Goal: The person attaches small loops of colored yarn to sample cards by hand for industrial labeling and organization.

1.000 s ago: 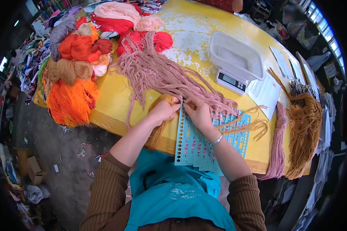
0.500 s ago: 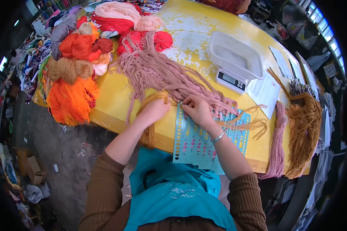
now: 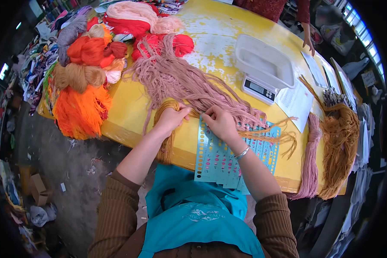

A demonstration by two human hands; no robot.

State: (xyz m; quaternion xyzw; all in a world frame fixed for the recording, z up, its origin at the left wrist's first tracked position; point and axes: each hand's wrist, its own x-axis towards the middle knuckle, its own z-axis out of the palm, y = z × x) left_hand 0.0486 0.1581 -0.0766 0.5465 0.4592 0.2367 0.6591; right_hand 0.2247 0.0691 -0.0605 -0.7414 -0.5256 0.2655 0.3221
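Note:
My left hand point(image 3: 173, 119) is closed around a hank of golden-brown thread point(image 3: 166, 148), which drapes over the table's front edge. A short length of this thread runs toward my right hand point(image 3: 221, 123), whose thumb and fingers are pinched on it at the upper left corner of a blue punched card point(image 3: 202, 160). The exact grip at the card's hole is too small to make out. More blue cards lie fanned beneath, with pink threads tied in their holes. Long mauve-pink threads point(image 3: 180, 77) stretch from the cards toward the back left. Loose golden-brown ends lie across the cards, right of my right hand.
Orange, red, tan and grey yarn hanks point(image 3: 84, 109) are heaped on the left. A digital scale point(image 3: 259, 89) with a white plastic tub point(image 3: 264, 60) stands behind the cards. Pink point(image 3: 311, 165) and brown point(image 3: 337, 150) hanks hang at the right edge. Another person's hand point(image 3: 307, 41) shows at the far side.
My left hand has shifted slightly left, away from the right one, and its fingers show more. Another person's sleeve and hand have come into view at the far right.

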